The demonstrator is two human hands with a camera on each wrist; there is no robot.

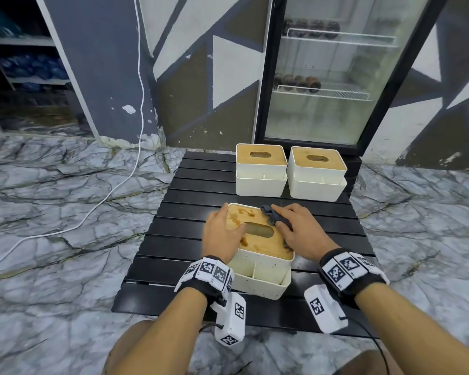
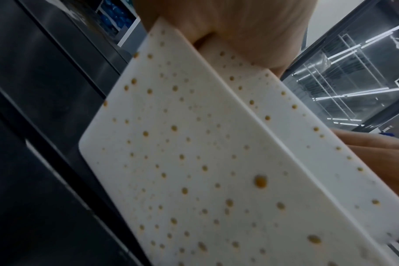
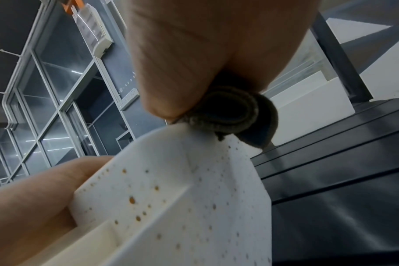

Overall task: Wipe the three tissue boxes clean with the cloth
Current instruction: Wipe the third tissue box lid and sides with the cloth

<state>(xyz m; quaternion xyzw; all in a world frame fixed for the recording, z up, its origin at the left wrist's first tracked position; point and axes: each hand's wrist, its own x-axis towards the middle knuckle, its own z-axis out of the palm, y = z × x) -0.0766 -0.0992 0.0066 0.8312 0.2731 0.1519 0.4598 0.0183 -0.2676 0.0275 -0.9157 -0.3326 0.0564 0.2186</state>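
The nearest tissue box (image 1: 260, 266) is white with a wooden lid and sits on the black slatted table (image 1: 190, 239). Brown liquid stains its lid, and brown droplets speckle its white sides (image 2: 194, 153) (image 3: 182, 189). My left hand (image 1: 221, 234) lies on the left part of the lid, thumb beside the slot. My right hand (image 1: 298, 228) holds a bunched dark grey cloth (image 1: 275, 216) and presses it on the lid's far right. The right wrist view shows the cloth (image 3: 230, 111) folded under my thumb at the box's top edge. Two similar boxes (image 1: 260, 163) (image 1: 316, 169) stand side by side at the table's back.
A glass-door fridge (image 1: 336, 77) stands right behind the table's far edge. A white cable (image 1: 114, 185) runs across the marble floor on the left. The table is low and small, and its front edge lies under my wrists.
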